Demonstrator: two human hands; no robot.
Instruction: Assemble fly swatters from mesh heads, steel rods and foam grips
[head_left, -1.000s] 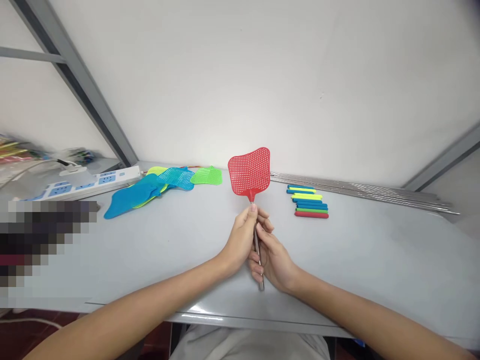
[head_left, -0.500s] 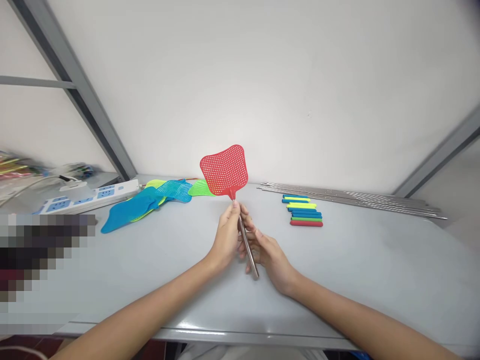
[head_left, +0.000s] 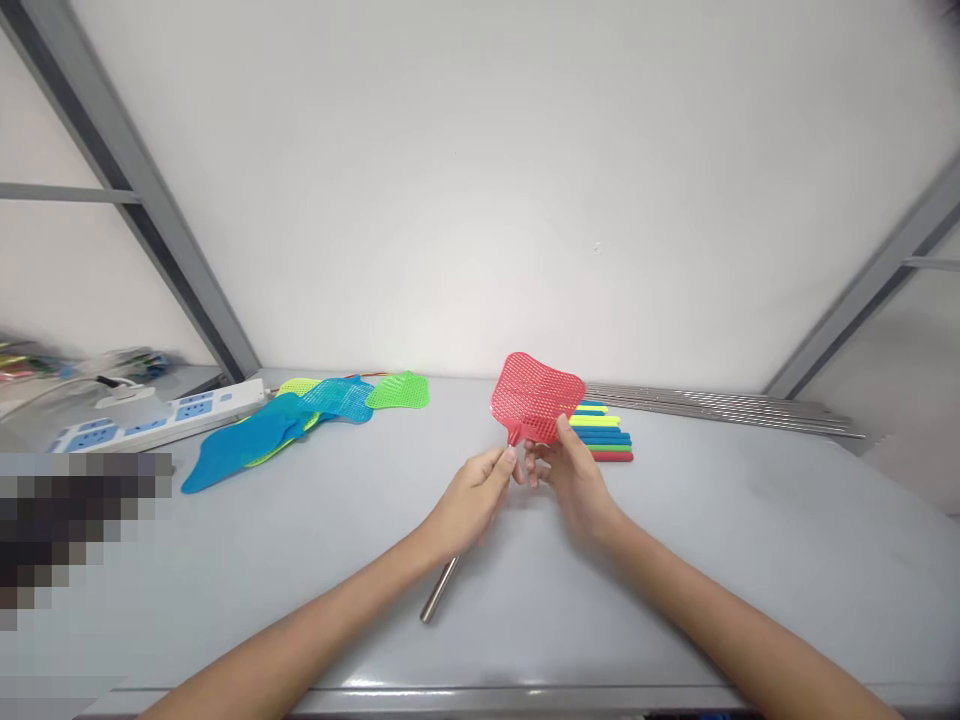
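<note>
My left hand (head_left: 476,495) is closed round the neck of a red fly swatter, whose mesh head (head_left: 534,395) tilts up to the right. Below that hand, the swatter's shiny metal handle (head_left: 441,590) slants down to the left. Its middle length is hidden behind my left hand and wrist. My right hand (head_left: 574,475) is beside the lower right edge of the mesh head, its thumb overlapping that edge. The fingers are loosely curled and apart from the thumb; whether they touch the swatter I cannot tell.
Blue swatter heads (head_left: 240,440) overlap others at the left, near a green one (head_left: 400,390). Several coloured tubes (head_left: 611,437) lie right of centre, partly covered. Thin metal rods (head_left: 735,408) run along the wall. A power strip (head_left: 157,415) stands at the left.
The swatter has turned: its head has moved right and down, and its handle end has swung left. My right hand has moved from beside the handle up to the head.
</note>
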